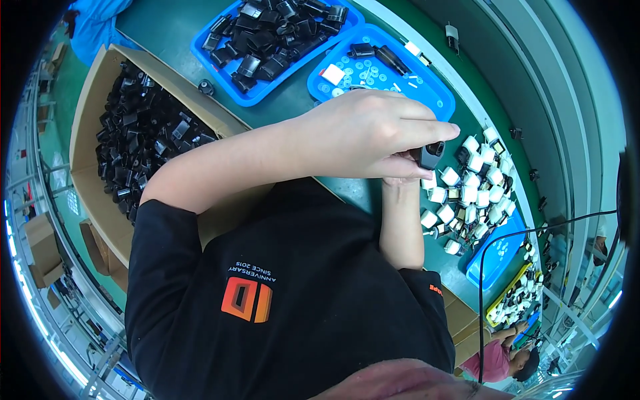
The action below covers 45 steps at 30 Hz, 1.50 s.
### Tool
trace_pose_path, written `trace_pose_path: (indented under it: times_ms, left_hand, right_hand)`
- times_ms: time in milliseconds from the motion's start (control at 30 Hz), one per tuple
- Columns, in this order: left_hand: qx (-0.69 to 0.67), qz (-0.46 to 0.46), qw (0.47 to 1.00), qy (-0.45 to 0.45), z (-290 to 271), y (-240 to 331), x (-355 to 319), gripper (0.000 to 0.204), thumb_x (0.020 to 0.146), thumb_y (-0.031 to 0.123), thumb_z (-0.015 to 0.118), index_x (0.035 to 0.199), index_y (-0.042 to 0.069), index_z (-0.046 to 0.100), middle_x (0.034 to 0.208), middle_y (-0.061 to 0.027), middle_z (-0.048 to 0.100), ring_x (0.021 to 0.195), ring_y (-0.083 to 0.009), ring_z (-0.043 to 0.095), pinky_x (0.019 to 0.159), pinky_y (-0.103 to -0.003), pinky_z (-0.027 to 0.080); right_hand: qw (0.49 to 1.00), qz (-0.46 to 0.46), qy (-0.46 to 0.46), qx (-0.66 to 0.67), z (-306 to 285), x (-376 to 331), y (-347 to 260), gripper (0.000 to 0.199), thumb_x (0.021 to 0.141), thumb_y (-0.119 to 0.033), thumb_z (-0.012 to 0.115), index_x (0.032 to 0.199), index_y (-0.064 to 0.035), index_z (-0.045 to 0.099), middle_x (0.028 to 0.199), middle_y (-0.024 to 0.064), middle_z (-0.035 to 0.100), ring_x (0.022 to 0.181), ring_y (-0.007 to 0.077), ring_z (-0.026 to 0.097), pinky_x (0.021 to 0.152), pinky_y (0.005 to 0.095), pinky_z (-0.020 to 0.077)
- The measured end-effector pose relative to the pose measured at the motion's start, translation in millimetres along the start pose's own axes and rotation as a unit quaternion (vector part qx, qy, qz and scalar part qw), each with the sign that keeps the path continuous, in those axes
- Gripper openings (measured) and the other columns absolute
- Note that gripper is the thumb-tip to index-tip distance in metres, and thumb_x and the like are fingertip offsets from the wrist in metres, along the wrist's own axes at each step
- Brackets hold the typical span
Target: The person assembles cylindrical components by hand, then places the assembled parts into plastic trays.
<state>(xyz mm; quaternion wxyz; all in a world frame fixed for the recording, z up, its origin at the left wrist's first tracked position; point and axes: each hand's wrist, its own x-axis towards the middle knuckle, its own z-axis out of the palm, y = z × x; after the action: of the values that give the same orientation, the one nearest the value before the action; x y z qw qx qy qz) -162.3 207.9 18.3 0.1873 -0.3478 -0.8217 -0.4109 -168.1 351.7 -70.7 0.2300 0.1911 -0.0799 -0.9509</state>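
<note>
My left hand (373,133) reaches across from the left and is closed, thumb and fingers gripping a small black plastic housing (432,155) with a dark opening at its end. Just below it, close against the same piece, is my right hand (402,179). Most of the right hand is hidden behind the left, so its grip cannot be made out. Beside the hands on the right lies a heap of small white-and-black motor-like parts (472,190) on the green table.
A blue tray (250,100) heaped with black housings stands beyond my arm. Near it, another blue tray (433,73) holds washers and black pieces. A cardboard box (87,157) of black parts stands left. Right are a blue tray (500,253), a yellow tray (495,317) and a person (497,357).
</note>
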Motion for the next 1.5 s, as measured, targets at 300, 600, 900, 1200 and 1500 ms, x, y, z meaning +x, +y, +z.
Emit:
trace_pose_path:
  times_ms: [300,600,900,1200,1500]
  left_hand:
    - [0.003,0.012,1.0,-0.016,1,-3,-1,0.059,0.069,0.019,0.082,0.124,0.007,0.065,0.105,-0.0084,0.069,0.092,-0.0264,0.069,0.08,-0.034,0.057]
    - [0.015,0.018,1.0,-0.02,2,-3,-3,0.062,0.069,0.02,0.082,0.126,0.008,0.063,0.104,-0.0084,0.068,0.092,-0.0264,0.068,0.081,-0.035,0.056]
    - [0.004,0.01,1.0,-0.017,3,-7,-4,0.062,0.069,0.02,0.082,0.126,0.007,0.064,0.103,-0.0092,0.069,0.091,-0.0266,0.068,0.08,-0.035,0.056]
    - [-0.005,0.038,0.997,0.062,0,-20,2,0.058,0.069,0.021,0.083,0.123,0.007,0.066,0.105,-0.0093,0.07,0.092,-0.0249,0.067,0.081,-0.034,0.055]
    - [0.012,-0.099,0.995,-0.011,5,-23,-12,0.108,0.068,0.039,0.085,0.15,-0.001,0.028,0.142,-0.0219,0.039,0.134,-0.0357,0.037,0.107,-0.045,0.034]
  right_hand:
    - [0.921,0.03,-0.275,-0.274,-22,24,-28,0.044,0.085,-0.045,0.071,0.105,-0.0085,0.055,0.082,0.0092,0.062,0.057,0.0137,0.06,0.047,0.0242,0.0502]
    - [0.931,0.163,-0.305,-0.119,-12,15,-20,0.048,0.088,-0.042,0.069,0.116,-0.0063,0.055,0.09,0.011,0.062,0.06,0.0154,0.062,0.043,0.0261,0.053]
    - [0.942,0.115,-0.279,-0.15,-8,12,-20,0.049,0.084,-0.039,0.072,0.117,-0.0074,0.055,0.096,0.0118,0.064,0.081,0.0199,0.067,0.067,0.0306,0.0591]
    - [0.756,-0.316,-0.181,-0.544,7,11,-26,0.073,0.072,-0.052,0.073,0.122,-0.0041,0.05,0.122,0.0106,0.053,0.126,0.0265,0.048,0.106,0.0405,0.0384]
    - [0.871,-0.072,-0.232,-0.426,32,-10,-32,0.084,0.073,-0.009,0.08,0.143,0.0071,0.036,0.122,0.0195,0.06,0.108,0.0298,0.064,0.1,0.0393,0.049]
